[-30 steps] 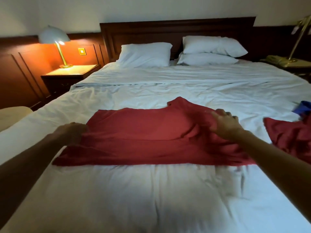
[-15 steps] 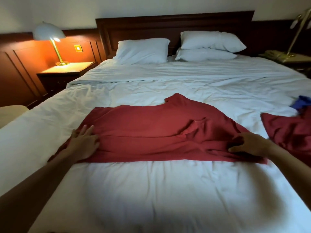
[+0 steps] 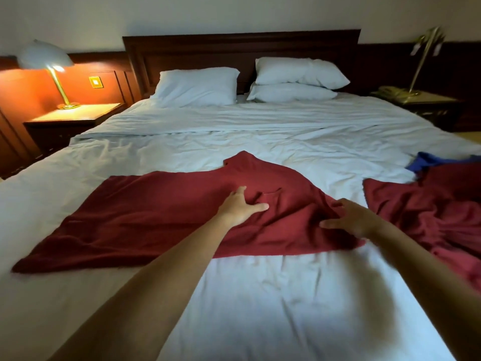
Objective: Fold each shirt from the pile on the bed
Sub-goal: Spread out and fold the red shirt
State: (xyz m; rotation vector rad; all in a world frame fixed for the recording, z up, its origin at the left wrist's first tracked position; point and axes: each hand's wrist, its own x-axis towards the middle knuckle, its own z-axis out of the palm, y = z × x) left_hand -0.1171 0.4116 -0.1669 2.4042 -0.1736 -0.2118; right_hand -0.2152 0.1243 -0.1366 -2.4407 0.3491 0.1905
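Head view: the red shirt is lying spread sideways across the middle of the bed, collar end poking up toward the pillows, hem out to the left. It's a dark red, soft-looking knit with a small chest pocket, mostly flat on the left half and pretty rumpled on the right. The person's left hand lies palm down on it just beside the pocket, fingers straight and spread, gripping nothing. The right hand rests on the bunched-up right end of the shirt, a bit motion-blurred, but the fingers look extended over the cloth rather than curled around it.

Just right of that is the pile: another red garment, crumpled, with a blue piece at its far edge.

The bedding is white and wrinkly. Three white pillows sit against a dark wooden headboard, two of them stacked on the right. On the left there's a lit lamp on a nightstand with a brass wall plate on the wood panelling behind it. On the right, a brass lamp and a phone sit in the dark.
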